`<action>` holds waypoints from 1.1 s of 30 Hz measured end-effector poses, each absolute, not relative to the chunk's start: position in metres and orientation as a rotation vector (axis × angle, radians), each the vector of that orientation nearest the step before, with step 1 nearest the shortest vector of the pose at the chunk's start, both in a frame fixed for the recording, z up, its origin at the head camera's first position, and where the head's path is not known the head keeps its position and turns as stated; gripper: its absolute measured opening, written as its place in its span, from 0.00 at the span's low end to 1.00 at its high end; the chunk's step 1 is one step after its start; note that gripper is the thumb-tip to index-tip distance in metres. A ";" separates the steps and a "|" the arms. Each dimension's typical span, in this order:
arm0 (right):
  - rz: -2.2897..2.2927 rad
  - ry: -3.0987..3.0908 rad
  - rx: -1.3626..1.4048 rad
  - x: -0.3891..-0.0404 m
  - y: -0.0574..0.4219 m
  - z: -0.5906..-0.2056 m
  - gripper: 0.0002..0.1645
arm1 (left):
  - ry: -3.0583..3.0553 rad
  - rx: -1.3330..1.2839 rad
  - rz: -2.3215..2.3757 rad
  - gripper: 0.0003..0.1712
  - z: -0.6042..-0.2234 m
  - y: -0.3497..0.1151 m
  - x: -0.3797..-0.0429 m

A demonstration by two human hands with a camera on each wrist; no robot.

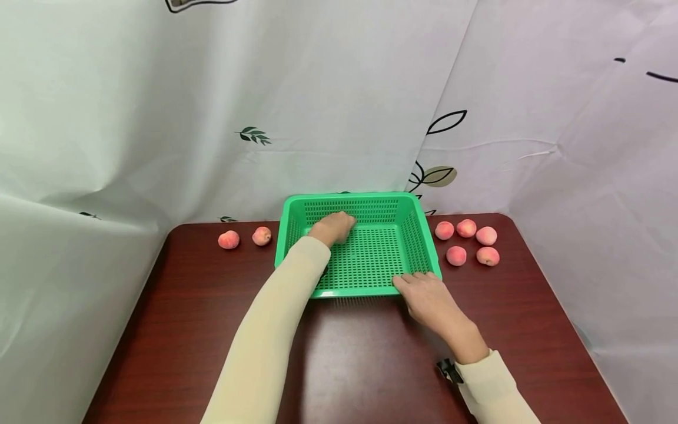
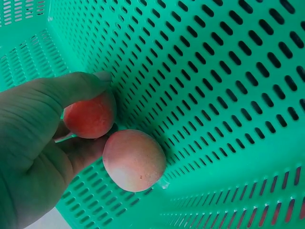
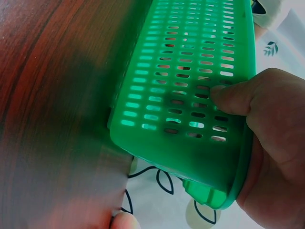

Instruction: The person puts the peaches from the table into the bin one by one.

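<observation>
Peach [image 2: 89,119] sits in the left hand [image 1: 332,228], pinched by thumb and fingers inside the basket [image 1: 355,292], beside a second peach [image 2: 134,161]; the right hand [image 1: 428,300] grips the basket's near right corner, probably steadying it on the table [image 1: 196,312].

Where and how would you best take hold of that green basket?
Probably by the rim, at the two short ends, coming from left and right and hooking under it. The basket sits upright and open-topped, longer side to side, and its rim juts outward. The right hand grips the near right corner.
</observation>
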State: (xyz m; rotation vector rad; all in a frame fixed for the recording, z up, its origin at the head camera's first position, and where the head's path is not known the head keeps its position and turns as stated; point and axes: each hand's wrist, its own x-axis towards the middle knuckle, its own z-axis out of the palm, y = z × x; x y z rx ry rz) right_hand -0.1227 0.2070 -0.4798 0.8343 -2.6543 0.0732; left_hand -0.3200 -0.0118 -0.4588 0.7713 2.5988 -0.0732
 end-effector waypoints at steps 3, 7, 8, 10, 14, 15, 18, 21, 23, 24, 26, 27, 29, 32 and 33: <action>0.073 -2.654 0.833 -0.123 0.208 -0.480 0.13 | 2.599 0.771 -0.068 0.24 -0.458 -0.011 -0.320; 0.074 -2.660 0.833 -0.123 0.207 -0.479 0.13 | 2.597 0.762 -0.050 0.30 -0.458 -0.011 -0.321; 0.075 -2.660 0.833 -0.123 0.207 -0.479 0.13 | 2.600 0.762 -0.038 0.32 -0.458 -0.011 -0.321; 0.081 -2.659 0.831 -0.122 0.207 -0.479 0.13 | 2.601 0.758 -0.015 0.36 -0.457 -0.010 -0.322; 0.084 -2.654 0.831 -0.122 0.207 -0.478 0.14 | 2.602 0.740 0.018 0.40 -0.456 -0.010 -0.322; 0.084 -2.653 0.832 -0.122 0.207 -0.479 0.14 | 2.600 0.732 0.021 0.40 -0.456 -0.010 -0.322; 0.080 -2.654 0.831 -0.122 0.207 -0.479 0.14 | 2.595 0.722 0.027 0.40 -0.455 -0.010 -0.322; 0.081 -2.658 0.826 -0.122 0.208 -0.480 0.14 | 2.591 0.719 0.038 0.40 -0.454 -0.009 -0.321; 0.080 -2.660 0.821 -0.123 0.208 -0.480 0.14 | 2.589 0.723 0.043 0.40 -0.454 -0.009 -0.321; 0.080 -2.660 0.820 -0.123 0.208 -0.480 0.14 | 2.588 0.724 0.044 0.40 -0.454 -0.009 -0.321; 0.081 -2.661 0.819 -0.123 0.208 -0.480 0.13 | 2.581 0.727 0.051 0.40 -0.455 -0.009 -0.321; 0.081 -2.661 0.818 -0.123 0.208 -0.480 0.14 | 2.581 0.732 0.055 0.40 -0.455 -0.010 -0.321; 0.082 -2.664 0.819 -0.123 0.208 -0.481 0.14 | 2.576 0.733 0.061 0.40 -0.456 -0.010 -0.320; 0.082 -2.667 0.822 -0.123 0.208 -0.480 0.14 | 2.580 0.740 0.060 0.40 -0.456 -0.011 -0.319; 0.082 -2.667 0.823 -0.123 0.208 -0.480 0.14 | 2.585 0.743 0.055 0.40 -0.455 -0.011 -0.319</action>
